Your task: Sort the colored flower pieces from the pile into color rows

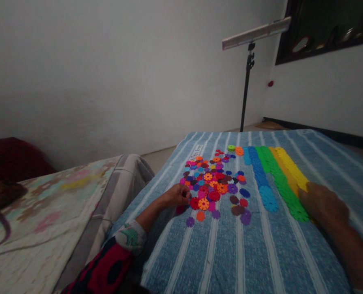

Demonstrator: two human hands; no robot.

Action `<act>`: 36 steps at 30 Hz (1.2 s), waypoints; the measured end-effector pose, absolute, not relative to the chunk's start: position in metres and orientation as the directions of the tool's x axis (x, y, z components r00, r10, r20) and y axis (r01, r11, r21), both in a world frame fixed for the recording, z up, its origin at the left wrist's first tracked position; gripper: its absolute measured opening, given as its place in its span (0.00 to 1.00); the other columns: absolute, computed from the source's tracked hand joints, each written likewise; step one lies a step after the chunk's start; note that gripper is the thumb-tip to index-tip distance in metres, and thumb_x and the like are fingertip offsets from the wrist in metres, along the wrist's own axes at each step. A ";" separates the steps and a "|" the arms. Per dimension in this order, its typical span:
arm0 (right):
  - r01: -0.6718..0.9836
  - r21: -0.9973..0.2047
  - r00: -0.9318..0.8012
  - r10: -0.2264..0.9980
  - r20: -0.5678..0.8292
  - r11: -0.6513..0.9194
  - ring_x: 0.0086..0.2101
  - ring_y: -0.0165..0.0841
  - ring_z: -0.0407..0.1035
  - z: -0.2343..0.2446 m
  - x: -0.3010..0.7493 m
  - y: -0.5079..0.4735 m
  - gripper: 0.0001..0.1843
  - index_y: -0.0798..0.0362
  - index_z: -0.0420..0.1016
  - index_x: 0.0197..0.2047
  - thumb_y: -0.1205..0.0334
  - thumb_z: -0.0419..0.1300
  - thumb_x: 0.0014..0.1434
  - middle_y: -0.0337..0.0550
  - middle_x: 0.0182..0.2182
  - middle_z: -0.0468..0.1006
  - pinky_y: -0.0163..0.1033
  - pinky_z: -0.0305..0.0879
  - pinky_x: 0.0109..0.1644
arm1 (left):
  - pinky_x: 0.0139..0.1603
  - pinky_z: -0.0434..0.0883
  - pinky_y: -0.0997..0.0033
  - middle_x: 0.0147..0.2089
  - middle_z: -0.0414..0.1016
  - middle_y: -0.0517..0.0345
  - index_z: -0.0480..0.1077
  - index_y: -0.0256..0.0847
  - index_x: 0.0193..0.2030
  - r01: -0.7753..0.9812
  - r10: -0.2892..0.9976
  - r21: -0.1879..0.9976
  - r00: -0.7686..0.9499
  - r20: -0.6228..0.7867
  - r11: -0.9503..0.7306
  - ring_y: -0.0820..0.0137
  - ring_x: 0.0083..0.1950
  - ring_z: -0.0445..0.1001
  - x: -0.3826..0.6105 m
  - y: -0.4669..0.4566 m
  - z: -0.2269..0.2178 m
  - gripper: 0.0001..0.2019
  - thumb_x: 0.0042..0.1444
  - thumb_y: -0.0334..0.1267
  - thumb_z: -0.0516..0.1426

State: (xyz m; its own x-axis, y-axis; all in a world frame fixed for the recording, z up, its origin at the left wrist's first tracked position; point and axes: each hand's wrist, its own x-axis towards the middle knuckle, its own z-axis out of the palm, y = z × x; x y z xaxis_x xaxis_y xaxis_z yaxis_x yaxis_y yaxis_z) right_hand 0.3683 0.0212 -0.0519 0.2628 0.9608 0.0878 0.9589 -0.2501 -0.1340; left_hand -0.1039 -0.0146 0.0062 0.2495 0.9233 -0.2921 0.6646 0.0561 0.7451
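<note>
My left hand (178, 195), its fingers curled together, rests at the left edge of a loose heap of mixed-colour plastic snowflake discs (222, 188). A red disc (180, 209) lies just below it; whatever the fingertips hold is hidden. On the right, my right hand (325, 204) is closed over the near end of a yellow row of discs (292, 166), and its fingertips cannot be seen. Beside that row run an orange-yellow row (287, 173), a green row (287, 196) and a blue row (257, 165), each of overlapping discs. Light blue discs (268, 199) end the blue row.
A striped blue cloth (224, 253) covers the table. At the far side sit a lime-green stack (231, 148) and an orange stack (239, 151). Leftward stands a bed with a patterned cover (86, 185). Behind the table rises a lamp stand (246, 87).
</note>
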 end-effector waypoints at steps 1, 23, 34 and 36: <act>0.959 -0.134 0.264 0.960 0.095 -0.251 0.43 0.48 0.71 -0.052 0.368 0.021 0.28 0.55 0.74 0.43 0.49 0.38 0.68 0.60 0.44 0.75 0.47 0.63 0.36 | 0.25 0.55 0.76 0.18 0.62 0.68 0.63 0.38 0.20 0.644 0.929 0.762 0.238 -0.282 0.066 0.78 0.22 0.58 -0.106 -0.012 0.008 0.09 0.37 0.37 0.60; 0.966 -0.110 0.253 0.948 0.193 -0.235 0.42 0.44 0.72 -0.052 0.357 0.026 0.17 0.56 0.72 0.44 0.54 0.47 0.66 0.53 0.41 0.77 0.44 0.65 0.39 | 0.29 0.64 0.76 0.20 0.67 0.64 0.69 0.36 0.23 0.627 0.983 0.758 0.151 0.108 -0.179 0.76 0.24 0.66 0.050 0.134 0.004 0.04 0.44 0.26 0.57; 0.968 -0.099 0.246 0.945 0.215 -0.229 0.41 0.43 0.72 -0.051 0.354 0.026 0.14 0.55 0.71 0.45 0.57 0.49 0.66 0.53 0.40 0.76 0.43 0.63 0.39 | 0.36 0.67 0.70 0.27 0.75 0.51 0.74 0.34 0.26 0.728 0.988 0.669 0.083 0.131 -0.150 0.68 0.33 0.74 0.120 0.198 -0.019 0.06 0.48 0.26 0.56; 0.969 -0.090 0.242 0.946 0.213 -0.228 0.41 0.43 0.72 -0.050 0.354 0.025 0.14 0.55 0.71 0.45 0.56 0.49 0.66 0.53 0.39 0.76 0.43 0.63 0.38 | 0.36 0.67 0.70 0.27 0.76 0.50 0.74 0.33 0.26 0.732 0.989 0.667 0.082 0.121 -0.142 0.67 0.33 0.74 0.125 0.204 -0.021 0.06 0.48 0.26 0.56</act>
State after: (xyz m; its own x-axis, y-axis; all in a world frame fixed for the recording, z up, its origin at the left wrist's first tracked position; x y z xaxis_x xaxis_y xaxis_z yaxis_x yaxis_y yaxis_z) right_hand 0.3538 0.0253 -0.0503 0.2425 0.9464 0.2133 0.9695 -0.2282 -0.0895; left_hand 0.1248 0.2036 -0.0214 0.0818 0.9893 0.1206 0.7318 -0.1418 0.6666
